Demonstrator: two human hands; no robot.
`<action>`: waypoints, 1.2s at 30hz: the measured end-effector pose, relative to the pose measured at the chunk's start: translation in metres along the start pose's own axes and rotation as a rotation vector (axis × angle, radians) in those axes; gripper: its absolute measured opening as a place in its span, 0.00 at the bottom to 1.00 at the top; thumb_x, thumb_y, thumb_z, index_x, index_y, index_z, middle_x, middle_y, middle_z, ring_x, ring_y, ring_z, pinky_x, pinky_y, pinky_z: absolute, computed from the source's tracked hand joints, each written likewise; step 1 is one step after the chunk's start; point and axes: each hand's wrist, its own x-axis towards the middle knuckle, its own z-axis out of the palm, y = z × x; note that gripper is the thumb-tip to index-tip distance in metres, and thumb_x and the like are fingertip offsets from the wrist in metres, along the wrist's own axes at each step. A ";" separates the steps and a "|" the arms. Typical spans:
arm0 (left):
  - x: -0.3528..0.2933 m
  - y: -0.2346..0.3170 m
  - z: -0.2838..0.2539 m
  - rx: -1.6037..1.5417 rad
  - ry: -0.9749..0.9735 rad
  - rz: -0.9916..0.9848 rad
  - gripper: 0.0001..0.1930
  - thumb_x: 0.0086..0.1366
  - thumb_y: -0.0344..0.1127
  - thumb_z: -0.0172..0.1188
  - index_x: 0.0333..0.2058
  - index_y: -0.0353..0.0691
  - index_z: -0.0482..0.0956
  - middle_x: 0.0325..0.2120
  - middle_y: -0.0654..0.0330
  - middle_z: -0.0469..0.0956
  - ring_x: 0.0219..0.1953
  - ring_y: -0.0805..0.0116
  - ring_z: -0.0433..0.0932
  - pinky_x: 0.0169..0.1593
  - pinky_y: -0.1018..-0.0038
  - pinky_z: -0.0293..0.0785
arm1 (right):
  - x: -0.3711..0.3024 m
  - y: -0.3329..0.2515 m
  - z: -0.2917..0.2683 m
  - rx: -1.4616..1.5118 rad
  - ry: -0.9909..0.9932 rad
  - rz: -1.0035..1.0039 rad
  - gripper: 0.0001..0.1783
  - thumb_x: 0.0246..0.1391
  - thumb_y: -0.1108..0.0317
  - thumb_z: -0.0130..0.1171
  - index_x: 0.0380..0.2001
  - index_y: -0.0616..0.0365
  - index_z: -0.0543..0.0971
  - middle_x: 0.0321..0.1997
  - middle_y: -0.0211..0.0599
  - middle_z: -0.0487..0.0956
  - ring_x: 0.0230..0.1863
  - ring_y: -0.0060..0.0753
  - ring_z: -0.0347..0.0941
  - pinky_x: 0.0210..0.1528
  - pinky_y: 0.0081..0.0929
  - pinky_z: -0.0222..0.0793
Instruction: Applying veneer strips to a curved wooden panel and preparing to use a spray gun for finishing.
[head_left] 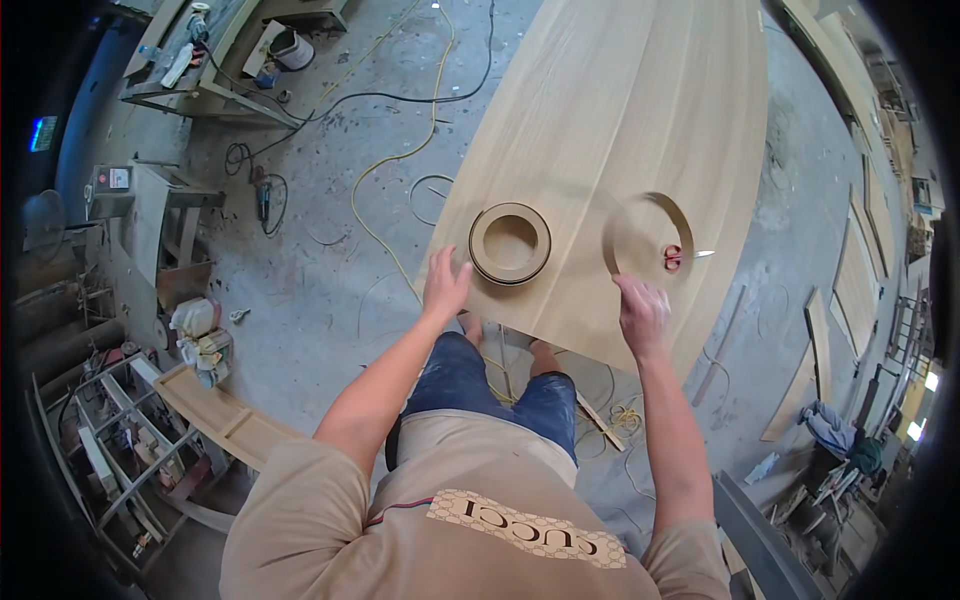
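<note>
A pale wood-grain panel [600, 110] stretches away in front of me. Near its left front corner a roll of wood-coloured edge banding [547, 245] lies flat. My left hand [446, 285] rests at the panel's edge beside the roll, fingers apart; whether it touches the roll I cannot tell. In my right hand [643, 308], pinched between the fingers, is the end of a strip of edge banding [678, 214], which curls up into a loop, partly blurred. Scissors with red handles [673, 258] lie on the panel by that loop.
A black cable and a yellow hose [438, 90] cross the floor on the left, near a corded power tool [264, 200]. A metal bench [200, 95] holds a bottle and small items. Metal racks [120, 440] stand lower left. Boards [845, 290] lean along the right.
</note>
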 end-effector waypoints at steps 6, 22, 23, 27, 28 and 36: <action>0.041 0.025 0.014 0.072 -0.118 -0.048 0.39 0.63 0.52 0.66 0.68 0.43 0.62 0.62 0.48 0.67 0.66 0.46 0.68 0.64 0.56 0.70 | 0.061 0.003 0.057 -0.059 -0.129 -0.012 0.16 0.55 0.76 0.58 0.47 0.51 0.81 0.57 0.39 0.81 0.56 0.45 0.77 0.57 0.45 0.71; 0.001 0.051 0.074 0.096 -0.163 -0.242 0.41 0.56 0.41 0.69 0.62 0.30 0.58 0.56 0.35 0.72 0.60 0.37 0.72 0.61 0.52 0.72 | -0.232 -0.113 0.017 0.592 -0.425 0.860 0.15 0.59 0.65 0.64 0.47 0.59 0.84 0.46 0.45 0.84 0.47 0.43 0.82 0.52 0.36 0.76; -0.010 0.061 0.079 0.110 -0.207 -0.279 0.41 0.57 0.42 0.69 0.62 0.29 0.57 0.55 0.35 0.73 0.59 0.38 0.73 0.60 0.52 0.72 | -0.253 -0.111 0.014 0.613 -0.421 0.997 0.14 0.59 0.66 0.65 0.47 0.60 0.84 0.45 0.44 0.85 0.44 0.39 0.83 0.50 0.34 0.77; -0.043 0.112 0.086 -0.016 -0.648 -0.612 0.39 0.59 0.50 0.67 0.60 0.30 0.62 0.48 0.38 0.78 0.55 0.43 0.78 0.56 0.54 0.75 | -0.314 -0.083 0.006 0.673 -0.167 1.114 0.14 0.59 0.68 0.65 0.47 0.61 0.84 0.42 0.41 0.86 0.42 0.32 0.83 0.49 0.31 0.78; -0.047 0.124 0.087 0.065 -0.765 -0.571 0.38 0.59 0.51 0.67 0.59 0.31 0.64 0.47 0.40 0.79 0.55 0.45 0.78 0.55 0.55 0.76 | -0.324 -0.071 0.004 0.697 -0.160 1.157 0.14 0.59 0.68 0.65 0.47 0.61 0.84 0.41 0.40 0.86 0.41 0.32 0.83 0.49 0.31 0.78; -0.081 0.132 0.142 0.685 -0.027 0.738 0.28 0.56 0.53 0.70 0.50 0.42 0.77 0.42 0.52 0.81 0.50 0.54 0.79 0.62 0.53 0.68 | -0.379 0.070 0.000 0.764 -0.104 1.172 0.14 0.59 0.65 0.63 0.46 0.59 0.85 0.40 0.44 0.86 0.42 0.34 0.83 0.50 0.31 0.78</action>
